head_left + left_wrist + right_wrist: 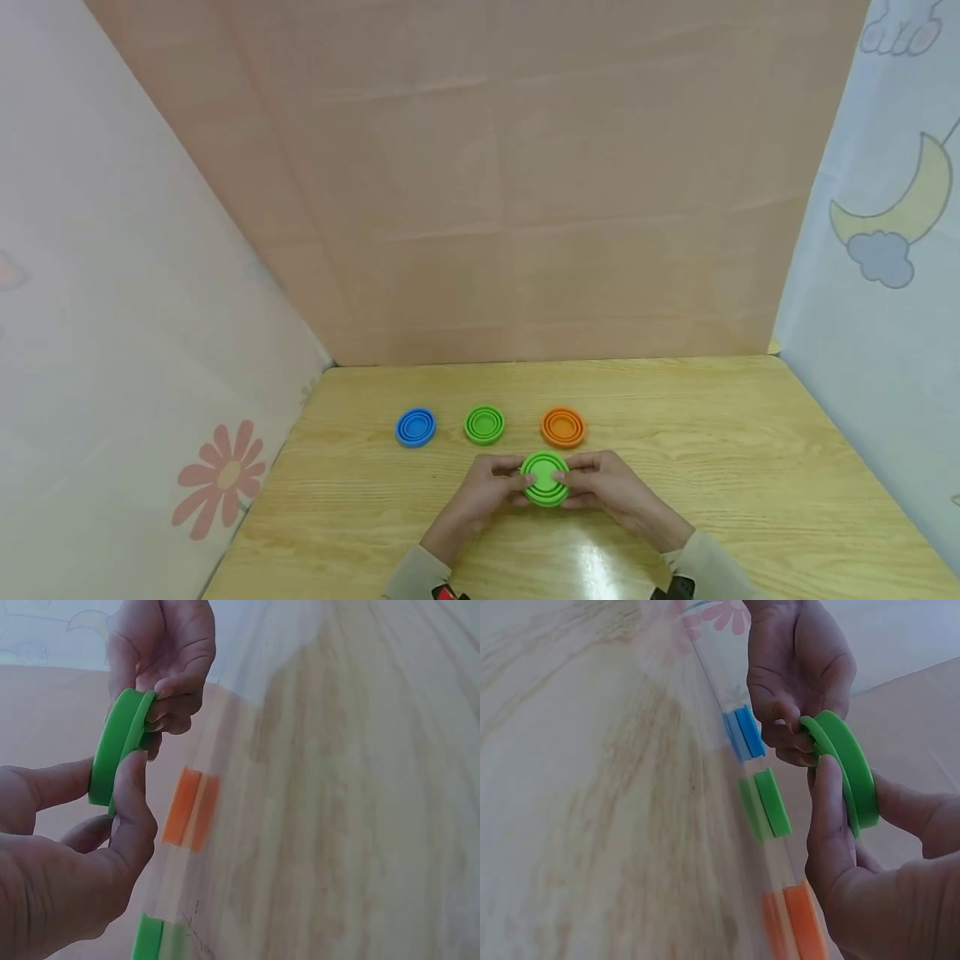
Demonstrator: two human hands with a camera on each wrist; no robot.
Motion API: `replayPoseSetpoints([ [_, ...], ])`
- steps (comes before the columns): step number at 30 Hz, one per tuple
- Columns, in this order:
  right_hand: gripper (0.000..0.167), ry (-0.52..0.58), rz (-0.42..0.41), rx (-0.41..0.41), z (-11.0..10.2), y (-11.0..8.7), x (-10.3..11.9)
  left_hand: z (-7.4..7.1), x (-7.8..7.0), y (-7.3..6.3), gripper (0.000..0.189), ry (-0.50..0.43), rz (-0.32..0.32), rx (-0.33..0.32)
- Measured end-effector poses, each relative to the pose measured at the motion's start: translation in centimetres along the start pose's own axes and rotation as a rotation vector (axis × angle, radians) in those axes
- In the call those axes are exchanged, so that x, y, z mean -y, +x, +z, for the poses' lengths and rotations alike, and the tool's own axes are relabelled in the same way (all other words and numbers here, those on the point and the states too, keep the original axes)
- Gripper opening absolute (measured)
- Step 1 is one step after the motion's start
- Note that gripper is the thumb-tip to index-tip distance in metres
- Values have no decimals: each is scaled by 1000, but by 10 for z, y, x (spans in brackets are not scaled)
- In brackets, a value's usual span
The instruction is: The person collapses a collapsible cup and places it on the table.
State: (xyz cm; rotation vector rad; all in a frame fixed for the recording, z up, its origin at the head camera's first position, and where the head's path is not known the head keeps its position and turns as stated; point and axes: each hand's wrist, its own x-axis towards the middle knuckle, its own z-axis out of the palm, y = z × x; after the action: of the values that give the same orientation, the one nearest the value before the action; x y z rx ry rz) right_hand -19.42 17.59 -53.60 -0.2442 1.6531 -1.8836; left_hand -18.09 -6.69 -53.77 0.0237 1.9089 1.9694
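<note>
Both hands hold one light-green round collapsible cup (544, 476), folded flat into concentric rings, above the near middle of the table. My left hand (483, 493) pinches its left edge, thumb on the ringed face and fingers behind. On the opposite edge, my right hand (617, 490) grips it the same way. Seen edge-on in the left wrist view, the cup (114, 754) is a short disc with a protruding rim. Just beyond the hands lie three similar folded cups in a row: blue (416, 427), green (483, 425) and orange (562, 427).
The cups lie on a light wood-grain table (697, 442). Behind it rises a plain brown sheet (525, 208). Pale printed sheets stand at both sides, with a flower (228, 475) on the left and a moon (911, 196) on the right.
</note>
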Motion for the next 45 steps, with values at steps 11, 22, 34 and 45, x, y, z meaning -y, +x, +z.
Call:
replayPoseSetpoints([
  [11,67,-151,-86,1,-2,-3,4,-7,-4,0,41,-76,-85,17],
  [22,80,-291,-187,48,2,-3,10,-12,-6,4,32,-185,-134,103],
  [34,68,-251,-129,-53,7,-6,8,-6,-6,1,33,-72,-100,62],
  [45,60,-223,-43,-103,0,-9,13,-5,-7,0,36,110,53,40],
])
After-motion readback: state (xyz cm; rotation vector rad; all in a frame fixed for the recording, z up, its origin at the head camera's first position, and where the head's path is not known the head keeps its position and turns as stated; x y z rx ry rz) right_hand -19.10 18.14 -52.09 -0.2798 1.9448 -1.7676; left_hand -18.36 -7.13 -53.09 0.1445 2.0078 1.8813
